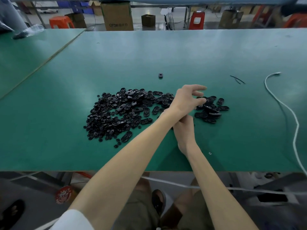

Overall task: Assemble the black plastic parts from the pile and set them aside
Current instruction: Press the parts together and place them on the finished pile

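Arms crossed over the green counter (149,52). Left hand (187,99) reaches across to the right, over the right-side cluster of black oval parts (211,112); fingers (198,87) spread and curled, thumb and index tips down near a part at the cluster's top edge, can't tell if they actually grip it. Right hand (184,131) sits underneath the left forearm, palm down, near the counter surface; its fingertips are hidden by the left wrist, so can't tell what it holds or how far it's closed. Main pile of black plastic parts (119,113) lies centre-left on the counter: small round pieces mostly on the left side, bigger oval shells mixed through the middle and right. One lone black ring-like part (160,75) sits apart, farther back. Thin black strips (237,79) and a white cable (282,103) lie off to the right. Small ring (210,153) near the front edge.
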